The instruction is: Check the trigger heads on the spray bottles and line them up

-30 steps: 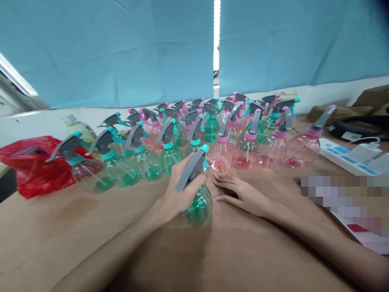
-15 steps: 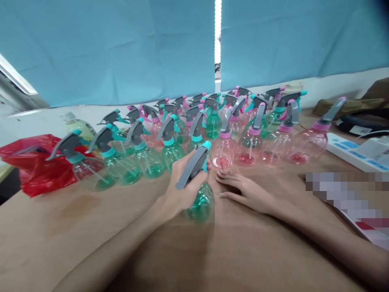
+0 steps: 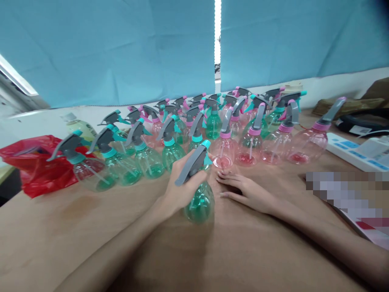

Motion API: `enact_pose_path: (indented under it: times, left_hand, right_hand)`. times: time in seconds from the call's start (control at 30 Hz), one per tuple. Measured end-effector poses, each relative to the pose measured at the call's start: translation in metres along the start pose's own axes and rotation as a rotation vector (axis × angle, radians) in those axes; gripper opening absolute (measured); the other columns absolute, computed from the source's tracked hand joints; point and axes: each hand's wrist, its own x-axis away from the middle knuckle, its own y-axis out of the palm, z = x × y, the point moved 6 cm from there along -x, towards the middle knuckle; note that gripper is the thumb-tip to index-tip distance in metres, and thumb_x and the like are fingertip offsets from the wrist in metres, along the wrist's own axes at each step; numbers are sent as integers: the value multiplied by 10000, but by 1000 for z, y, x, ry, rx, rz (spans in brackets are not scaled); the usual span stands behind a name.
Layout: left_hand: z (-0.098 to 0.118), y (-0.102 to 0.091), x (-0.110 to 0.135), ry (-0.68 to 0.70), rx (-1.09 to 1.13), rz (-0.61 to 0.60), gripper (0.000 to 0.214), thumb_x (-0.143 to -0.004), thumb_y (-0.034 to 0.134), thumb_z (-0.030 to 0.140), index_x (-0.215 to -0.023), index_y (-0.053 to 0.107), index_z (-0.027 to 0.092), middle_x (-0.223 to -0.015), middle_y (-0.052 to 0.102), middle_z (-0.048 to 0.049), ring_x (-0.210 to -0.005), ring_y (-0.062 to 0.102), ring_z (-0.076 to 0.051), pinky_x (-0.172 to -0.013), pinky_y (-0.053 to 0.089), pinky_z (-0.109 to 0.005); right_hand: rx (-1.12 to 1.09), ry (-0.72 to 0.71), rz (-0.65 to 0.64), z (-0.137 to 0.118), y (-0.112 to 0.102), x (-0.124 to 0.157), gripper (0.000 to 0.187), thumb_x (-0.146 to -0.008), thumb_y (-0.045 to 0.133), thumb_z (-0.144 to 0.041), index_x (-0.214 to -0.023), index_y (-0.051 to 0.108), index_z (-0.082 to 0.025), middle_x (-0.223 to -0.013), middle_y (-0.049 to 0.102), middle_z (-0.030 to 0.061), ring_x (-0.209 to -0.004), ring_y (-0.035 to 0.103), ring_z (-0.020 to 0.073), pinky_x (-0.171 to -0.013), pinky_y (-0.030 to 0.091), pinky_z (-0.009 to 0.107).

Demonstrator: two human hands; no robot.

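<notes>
My left hand [image 3: 184, 180] is wrapped round the neck of a green see-through spray bottle [image 3: 199, 205] with a grey and turquoise trigger head. The bottle is upright at the middle of the brown table [image 3: 243, 247]; my fingers partly hide its neck. Flat on the tabletop to its right rests my right hand [image 3: 243, 188], fingers stretched out and holding nothing. Just beyond its fingertips stands a pink spray bottle [image 3: 223, 152]. Behind my left hand is a row of green spray bottles, one of them [image 3: 172, 152] close to my knuckles.
Several more pink and green spray bottles crowd the back of the table. A red plastic bag [image 3: 45, 166] and a pale capped bottle [image 3: 77, 125] are at the left. On the right lie a white power strip [image 3: 352, 152], a black coiled item [image 3: 364, 123] and a blurred-out flat object [image 3: 349, 202].
The turquoise nozzle trigger now shows more clearly beside my left fingers, and the spray head sits very slightly higher. My right hand has not moved.
</notes>
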Motion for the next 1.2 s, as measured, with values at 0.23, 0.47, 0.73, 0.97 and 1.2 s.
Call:
enact_pose_path:
  times: [0.23,0.47,0.73,0.97,1.2]
  left_hand:
    - [-5,1,4,-26,5,24,68,-750,509,178,-802,534,214,-668,459,32,-614,463,-130,-591,399,-264]
    - [-2,4,2,5,18,25,41,-742,511,170,-741,530,206,-618,448,44,-575,458,-116,-583,422,-262]
    - [-6,2,3,-6,17,40,58,-746,524,187,-762,578,201,-651,529,23,-607,531,-138,-620,478,-292]
    - [-8,5,3,-34,66,1,223,-754,533,200,-962,614,203,-676,530,21,-591,506,-131,-608,480,-285]
    - [-6,3,3,-14,-7,19,136,-757,516,206,-858,607,206,-705,565,6,-609,532,-141,-604,479,-285]
  right_hand:
    - [-5,-11,13,-2,-1,0,525,-922,490,-519,-1358,525,-228,-1420,509,73,-1325,450,267,-1110,359,500]
    - [5,-18,19,-3,-2,-1,519,-924,490,-515,-1360,521,-235,-1420,510,73,-1330,444,262,-1114,351,499]
    - [2,-21,17,-3,-2,-1,529,-923,491,-518,-1360,522,-222,-1422,508,81,-1337,436,257,-1119,343,491]
    - [-25,-25,34,-2,-2,0,521,-917,508,-510,-1366,517,-247,-1427,501,79,-1332,442,262,-1118,343,499]
    - [-16,-21,31,-3,-2,0,518,-916,507,-514,-1357,527,-243,-1420,510,81,-1329,445,262,-1115,350,491]
